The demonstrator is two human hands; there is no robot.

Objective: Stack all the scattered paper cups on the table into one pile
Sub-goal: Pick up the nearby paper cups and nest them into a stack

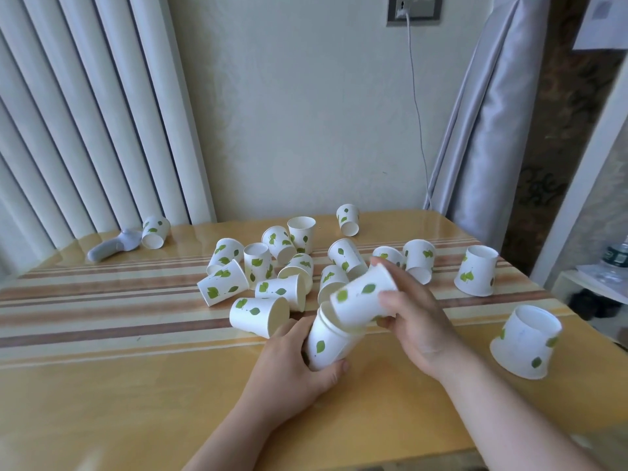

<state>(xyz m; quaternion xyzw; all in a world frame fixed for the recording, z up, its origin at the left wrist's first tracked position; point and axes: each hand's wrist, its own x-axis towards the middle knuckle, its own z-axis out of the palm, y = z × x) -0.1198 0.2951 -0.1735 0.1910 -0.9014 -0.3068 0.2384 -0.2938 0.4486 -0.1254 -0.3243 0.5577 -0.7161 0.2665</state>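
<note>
Several white paper cups with green leaf prints lie scattered on the table (pixel 136 385). My left hand (pixel 289 362) grips a short stack of cups (pixel 326 345) near the table's middle, tilted with its mouth up and to the right. My right hand (pixel 414 317) holds a single cup (pixel 363 297) tilted, its mouth end touching the mouth of that stack. A cluster of cups (pixel 272 266) lies just behind my hands. Two cups stand upside down at the right, one in the middle distance (pixel 475 270) and one closer (pixel 525 341).
A grey handheld object (pixel 112 248) lies at the back left beside one fallen cup (pixel 155 232). Another cup (pixel 348 219) lies near the back edge. A white cable (pixel 416 107) hangs down the wall. The table's right edge runs close to the near upside-down cup.
</note>
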